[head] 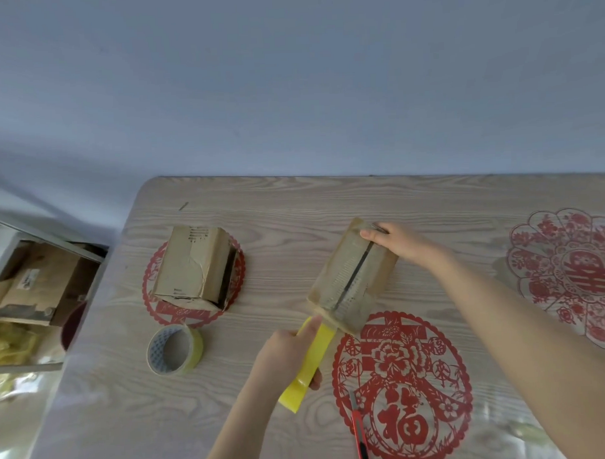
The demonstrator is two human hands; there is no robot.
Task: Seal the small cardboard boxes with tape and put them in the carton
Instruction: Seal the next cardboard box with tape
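Left hand (291,353) grips tape roll (314,361); right hand (399,243) clasps the box (351,279) between them. Slack tape may wrinkle off-seam.

Pale wood-grain table (327,201) here, covered in red paper-cut medallions (402,387), the one just right of the left grip (288,353) all flowers and characters. That grip holds a bright yellow tape roll (320,345). The brown small cardboard box (351,279) under the right grip (397,243) has black print lines on top. Left of the left grip sits a yellowish tape roll with a white checked core (175,348). There's a red box cutter (360,436) too.
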